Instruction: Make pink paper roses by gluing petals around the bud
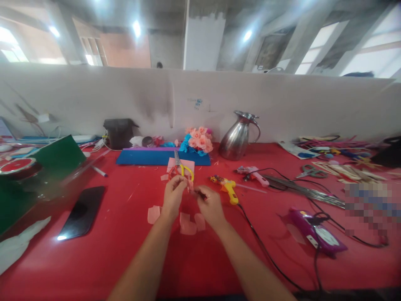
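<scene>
My left hand [174,193] is closed in a pinch on a small piece of pink paper [190,184]. Close by on the right, my right hand [209,204] has its fingers pinched together at the lower end of this piece; whether they grip the paper or a thin stem is too small to tell. Just beyond the hands, scissors [182,168] with red and yellow handles lie on a pink paper sheet [189,163]. Several loose pink paper pieces [188,226] rest on the red table [131,259] under and between my forearms.
A yellow glue gun [231,193] and a pink glue gun [257,175] lie to the right, with cords trailing to a purple power strip [322,234]. A black phone [84,212] is at left. Paper flowers [200,140] and a steel jug [236,140] stand at the back.
</scene>
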A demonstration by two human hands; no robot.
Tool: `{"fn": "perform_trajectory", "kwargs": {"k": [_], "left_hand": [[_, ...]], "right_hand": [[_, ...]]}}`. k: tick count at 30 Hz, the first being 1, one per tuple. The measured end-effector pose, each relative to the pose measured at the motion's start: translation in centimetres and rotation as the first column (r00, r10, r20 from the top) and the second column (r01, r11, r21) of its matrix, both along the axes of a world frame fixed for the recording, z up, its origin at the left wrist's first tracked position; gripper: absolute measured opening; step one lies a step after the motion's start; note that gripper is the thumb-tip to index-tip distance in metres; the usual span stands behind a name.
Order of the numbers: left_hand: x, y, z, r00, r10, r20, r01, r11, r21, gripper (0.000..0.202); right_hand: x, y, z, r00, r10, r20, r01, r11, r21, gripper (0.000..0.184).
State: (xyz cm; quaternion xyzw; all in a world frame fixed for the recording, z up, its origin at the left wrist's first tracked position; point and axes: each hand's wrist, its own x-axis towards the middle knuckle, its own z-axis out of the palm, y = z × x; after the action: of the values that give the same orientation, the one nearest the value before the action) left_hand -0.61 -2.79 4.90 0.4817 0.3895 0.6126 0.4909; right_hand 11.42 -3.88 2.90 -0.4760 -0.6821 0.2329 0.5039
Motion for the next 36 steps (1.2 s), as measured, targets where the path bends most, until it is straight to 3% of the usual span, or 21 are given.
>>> {"fn": "perform_trajectory", "kwargs": {"k": [12, 20, 29, 36], "left_hand": [[-0.11, -0.12, 0.28, 1.000, -0.001, -0.005, 0.001, 1.000, 0.004, 0.019], [-0.16, -0.49, 0.09, 0.998, 0.051, -0.026, -0.048, 0.991, 0.121, 0.019], [-0.04, -0.19, -0.20, 0.994, 0.093, -0.062, -0.091, 0.995, 0.038, 0.025], [-0.15, -0.15, 0.01, 0.992, -0.053, 0.112, 0.049, 0.998, 0.040, 0.020]], "right_hand": [[-0.08, -0.17, 0.19, 0.998, 0.052, -0.016, -0.052, 0.999, 0.010, 0.018], [-0.10, -0.22, 0.44, 0.998, 0.035, -0.045, -0.033, 0.998, 0.048, 0.014], [0.17, -0.07, -0.27, 0.999, 0.023, -0.042, -0.021, 0.999, 0.031, 0.015], [0.06, -0.23, 0.29, 0.998, 0.044, -0.046, -0.042, 0.997, 0.059, 0.016]]}}
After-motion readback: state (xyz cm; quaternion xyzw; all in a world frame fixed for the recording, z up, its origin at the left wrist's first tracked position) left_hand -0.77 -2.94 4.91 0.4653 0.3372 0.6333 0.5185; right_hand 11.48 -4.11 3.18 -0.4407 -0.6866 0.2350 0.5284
